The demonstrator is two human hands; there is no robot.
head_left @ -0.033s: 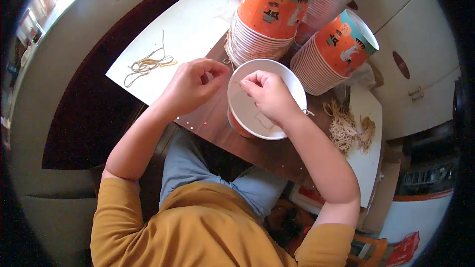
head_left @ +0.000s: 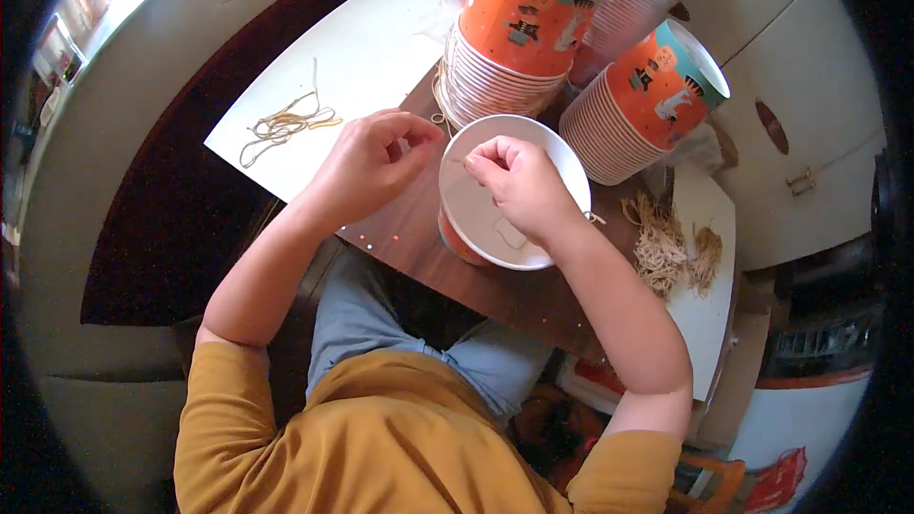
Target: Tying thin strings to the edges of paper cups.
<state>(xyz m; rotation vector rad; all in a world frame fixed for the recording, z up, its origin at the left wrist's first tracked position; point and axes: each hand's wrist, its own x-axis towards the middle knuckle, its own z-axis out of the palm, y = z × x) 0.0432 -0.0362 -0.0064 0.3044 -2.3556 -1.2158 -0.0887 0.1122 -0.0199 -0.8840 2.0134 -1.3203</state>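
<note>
While the paper cup (head_left: 509,192) stands mouth-up on the brown counter (head_left: 419,238) right in front of the person, the right hand (head_left: 519,181) hovers over its rim, fingers pinched shut on something too thin to make out, perhaps a string. The left hand (head_left: 371,160) pinches likewise just beside the cup. Two stacks of orange cups (head_left: 514,33) wait behind, loose strings (head_left: 286,122) on the white board. Nothing has shifted since the earlier frame.
</note>
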